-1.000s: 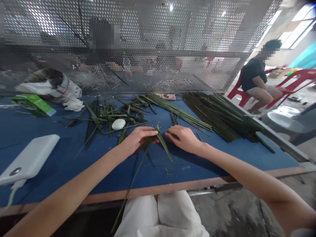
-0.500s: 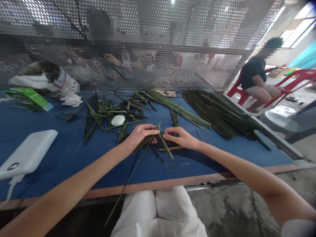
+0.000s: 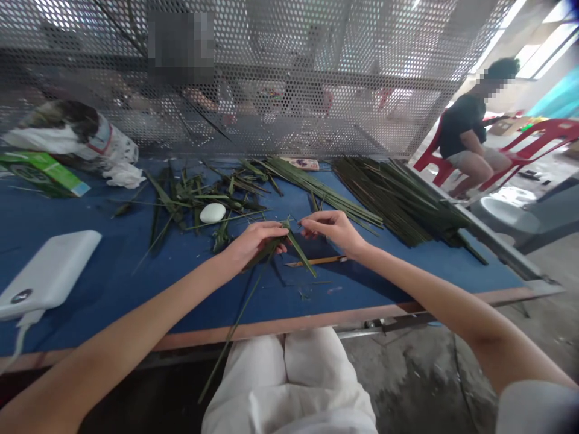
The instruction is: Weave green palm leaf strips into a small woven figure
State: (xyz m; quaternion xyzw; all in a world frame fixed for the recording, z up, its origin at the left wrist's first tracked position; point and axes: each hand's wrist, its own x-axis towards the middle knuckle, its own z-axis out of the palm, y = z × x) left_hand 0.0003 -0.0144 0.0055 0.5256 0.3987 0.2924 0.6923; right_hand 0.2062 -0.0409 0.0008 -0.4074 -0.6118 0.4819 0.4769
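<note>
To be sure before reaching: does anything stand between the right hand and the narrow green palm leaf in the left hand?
Nothing visible does. The right hand hovers beside the narrow green palm leaf, held by the left hand. A thin yellow-brown stick lies lower, on the blue table, out of the way.

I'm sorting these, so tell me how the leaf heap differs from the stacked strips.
The leaf heap lies scattered, its pieces crossing every way; the stacked strips lie roughly parallel. The heap's pieces look shorter and broader than the stacked strips, which look darker. Both are green leaf material on the blue table.
</note>
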